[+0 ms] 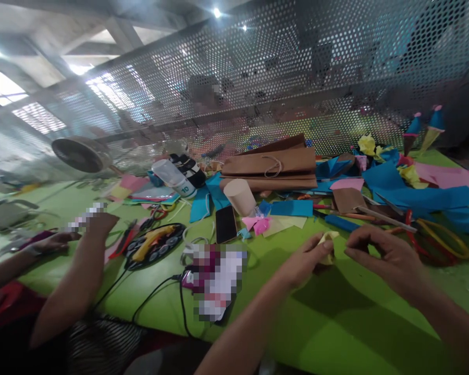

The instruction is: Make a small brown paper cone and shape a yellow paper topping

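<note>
My left hand (pixel 310 258) pinches a small piece of pale yellow paper (pixel 328 249), curled between thumb and fingers, above the green table (pixel 308 333). Just right of it, apart from the paper, is my right hand (pixel 389 260). Its thumb and index finger curve together at the tips; whatever they may hold is too small to make out. Behind my hands lie a blue strip (pixel 341 223) and a pair of scissors with red and yellow handles (pixel 443 242).
Coloured paper (pixel 391 182), a brown folded bundle (pixel 269 169), a beige cylinder (pixel 239 197) and a dark phone (pixel 226 225) lie farther back. A blurred phone (pixel 222 286) and cables are left of my arm. A co-worker's arm (pixel 76 276) reaches in at left. Perforated metal panel (pixel 234 94) stands behind.
</note>
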Demonstrator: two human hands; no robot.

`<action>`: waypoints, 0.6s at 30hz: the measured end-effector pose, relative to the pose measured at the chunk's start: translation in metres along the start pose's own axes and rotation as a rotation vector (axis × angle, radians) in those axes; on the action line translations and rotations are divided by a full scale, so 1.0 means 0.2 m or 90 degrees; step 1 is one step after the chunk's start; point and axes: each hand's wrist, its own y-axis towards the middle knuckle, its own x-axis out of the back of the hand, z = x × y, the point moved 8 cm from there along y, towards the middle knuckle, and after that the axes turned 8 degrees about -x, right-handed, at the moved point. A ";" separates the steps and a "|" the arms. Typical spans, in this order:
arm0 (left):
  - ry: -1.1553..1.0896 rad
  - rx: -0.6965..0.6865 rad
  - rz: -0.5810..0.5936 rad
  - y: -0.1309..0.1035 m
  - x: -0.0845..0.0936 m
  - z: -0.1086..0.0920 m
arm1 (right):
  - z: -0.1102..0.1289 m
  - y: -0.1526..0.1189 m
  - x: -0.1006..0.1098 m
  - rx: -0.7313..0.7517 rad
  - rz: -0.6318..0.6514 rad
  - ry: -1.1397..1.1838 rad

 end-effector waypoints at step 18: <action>-0.106 0.064 0.052 0.02 -0.03 0.06 | 0.11 -0.05 -0.14 0.244 0.131 -0.209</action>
